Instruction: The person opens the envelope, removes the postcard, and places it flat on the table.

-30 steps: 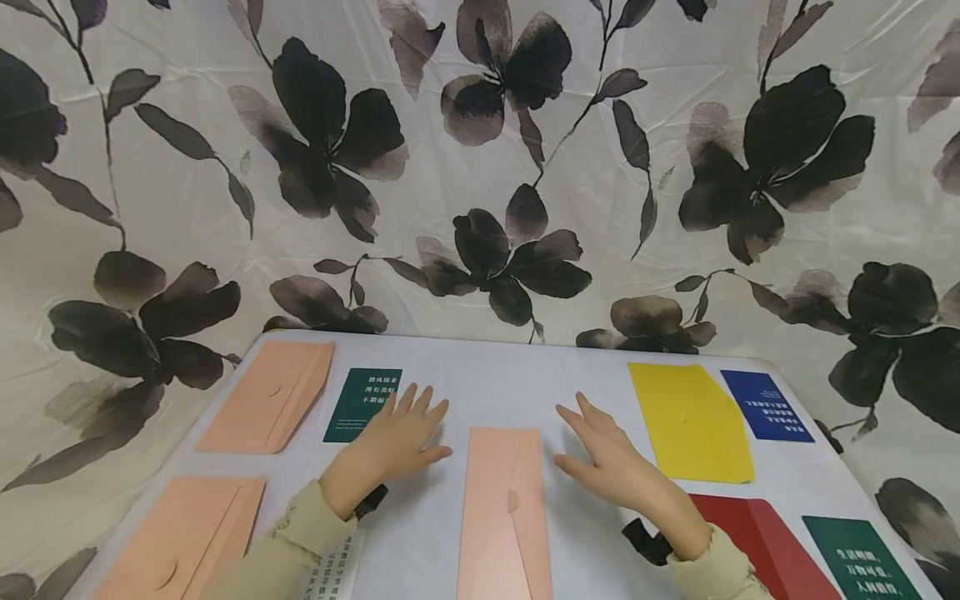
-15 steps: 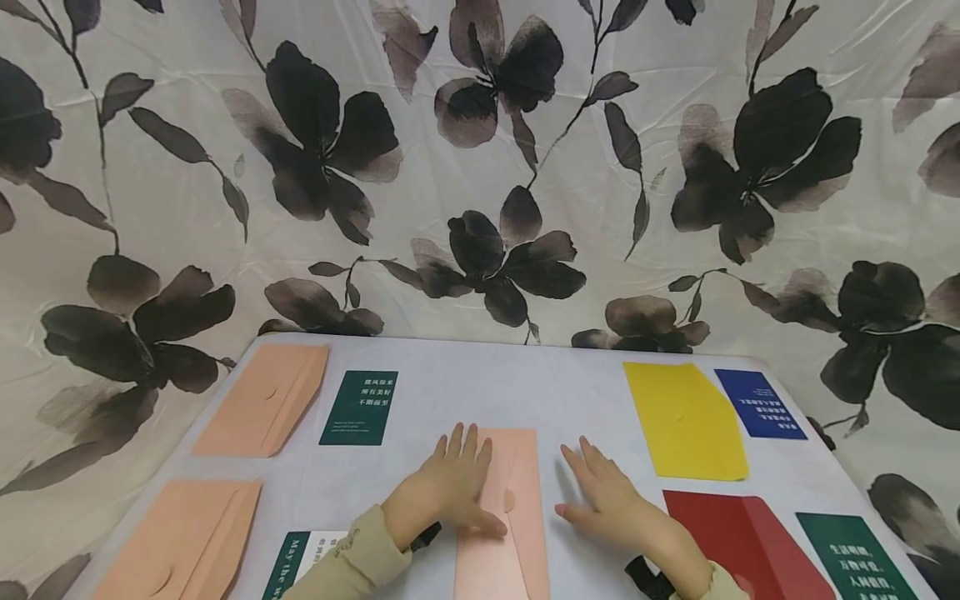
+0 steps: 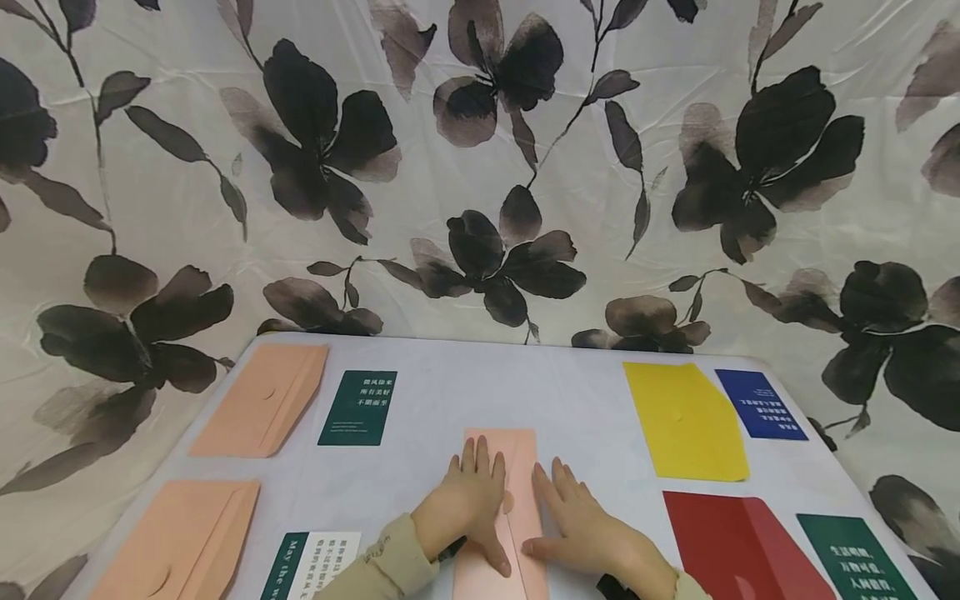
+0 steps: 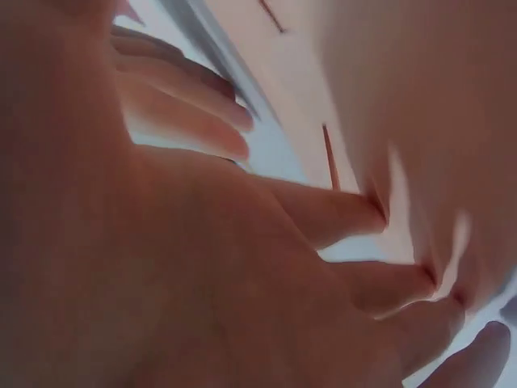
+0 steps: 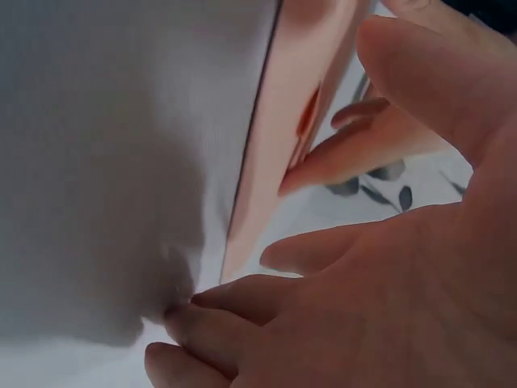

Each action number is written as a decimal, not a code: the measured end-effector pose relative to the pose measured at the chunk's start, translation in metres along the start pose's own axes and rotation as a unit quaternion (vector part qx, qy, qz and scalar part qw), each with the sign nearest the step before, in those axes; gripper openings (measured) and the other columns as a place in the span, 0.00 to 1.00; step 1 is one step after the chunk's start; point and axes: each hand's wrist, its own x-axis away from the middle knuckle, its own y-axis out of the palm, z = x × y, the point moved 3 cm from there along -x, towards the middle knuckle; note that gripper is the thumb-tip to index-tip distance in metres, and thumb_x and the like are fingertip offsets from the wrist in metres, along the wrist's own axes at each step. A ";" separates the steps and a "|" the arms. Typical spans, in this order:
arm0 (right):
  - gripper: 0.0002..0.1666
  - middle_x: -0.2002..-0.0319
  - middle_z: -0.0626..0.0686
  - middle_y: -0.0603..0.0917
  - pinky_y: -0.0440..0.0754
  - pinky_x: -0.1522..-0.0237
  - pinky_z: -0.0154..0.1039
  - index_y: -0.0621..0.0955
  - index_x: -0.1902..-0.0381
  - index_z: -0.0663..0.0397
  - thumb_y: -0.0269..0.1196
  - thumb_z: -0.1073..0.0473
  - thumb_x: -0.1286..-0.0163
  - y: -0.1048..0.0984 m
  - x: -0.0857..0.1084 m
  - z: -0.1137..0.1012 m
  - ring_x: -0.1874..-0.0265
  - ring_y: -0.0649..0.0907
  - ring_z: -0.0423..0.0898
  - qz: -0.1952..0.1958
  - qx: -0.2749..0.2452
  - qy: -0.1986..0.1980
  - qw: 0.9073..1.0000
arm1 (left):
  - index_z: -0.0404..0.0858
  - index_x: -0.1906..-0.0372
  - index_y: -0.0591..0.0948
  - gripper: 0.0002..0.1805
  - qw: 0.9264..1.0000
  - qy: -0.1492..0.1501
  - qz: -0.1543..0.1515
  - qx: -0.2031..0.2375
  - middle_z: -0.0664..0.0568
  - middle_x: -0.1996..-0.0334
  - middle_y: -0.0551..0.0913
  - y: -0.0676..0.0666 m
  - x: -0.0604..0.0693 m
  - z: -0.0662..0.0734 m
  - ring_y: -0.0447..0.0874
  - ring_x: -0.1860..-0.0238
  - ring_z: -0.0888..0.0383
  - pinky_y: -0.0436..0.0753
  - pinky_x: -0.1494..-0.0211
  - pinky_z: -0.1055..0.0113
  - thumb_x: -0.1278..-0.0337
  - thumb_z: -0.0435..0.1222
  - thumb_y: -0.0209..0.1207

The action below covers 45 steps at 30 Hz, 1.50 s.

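Observation:
A pale pink envelope (image 3: 517, 467) with a flap and a small notch lies lengthwise at the middle front of the table. My left hand (image 3: 468, 500) rests on it with fingers extended; in the left wrist view several fingertips (image 4: 363, 214) touch the paper (image 4: 436, 105). Along the envelope's right edge is my right hand (image 3: 585, 517), fingers spread. The right wrist view has its fingertips (image 5: 194, 323) at the white tabletop (image 5: 97, 162) beside the envelope (image 5: 279, 105), with the thumb above the paper. Part of the envelope is hidden under the left hand.
To the left lie two peach envelopes (image 3: 262, 400) (image 3: 180, 533), a green card (image 3: 357, 408) and a white-and-green card (image 3: 315, 558). On the right are a yellow envelope (image 3: 684, 421), a blue card (image 3: 761, 404), a red envelope (image 3: 735, 542) and another green card (image 3: 855, 554). A floral cloth (image 3: 420, 167) hangs behind.
My left hand has moved right and nearer, from beside the green card onto the pink envelope. My right hand has come left and nearer to the envelope's edge.

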 end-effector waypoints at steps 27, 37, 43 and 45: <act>0.57 0.28 0.81 0.41 0.52 0.37 0.76 0.51 0.23 0.68 0.65 0.40 0.34 0.024 0.002 -0.015 0.30 0.41 0.79 -0.009 0.083 -0.012 0.996 | 0.30 0.27 0.63 0.76 0.999 -0.002 0.041 -0.024 0.26 0.29 0.57 0.004 -0.002 0.006 0.56 0.28 0.30 0.71 0.34 0.48 0.90 0.69 0.74; 0.55 0.28 0.81 0.40 0.50 0.37 0.76 0.53 0.24 0.69 0.64 0.41 0.33 0.025 0.001 -0.016 0.29 0.40 0.79 -0.016 0.079 -0.006 0.997 | 0.29 0.27 0.63 0.77 0.999 -0.018 0.035 -0.021 0.26 0.28 0.57 0.001 -0.002 0.008 0.56 0.28 0.30 0.71 0.33 0.48 0.93 0.67 0.76; 0.56 0.28 0.81 0.40 0.49 0.37 0.76 0.54 0.24 0.70 0.65 0.41 0.36 0.024 0.001 -0.017 0.29 0.40 0.79 -0.014 0.070 0.001 0.997 | 0.30 0.27 0.62 0.76 0.999 -0.019 0.032 -0.014 0.26 0.28 0.56 0.001 -0.003 0.008 0.54 0.27 0.31 0.70 0.33 0.49 0.92 0.67 0.76; 0.57 0.28 0.81 0.40 0.49 0.37 0.76 0.54 0.25 0.70 0.65 0.41 0.36 0.022 0.001 -0.017 0.29 0.40 0.79 -0.014 0.064 0.003 0.998 | 0.30 0.27 0.62 0.76 0.999 -0.019 0.030 -0.011 0.26 0.28 0.56 0.001 -0.003 0.008 0.54 0.27 0.30 0.70 0.33 0.49 0.92 0.66 0.76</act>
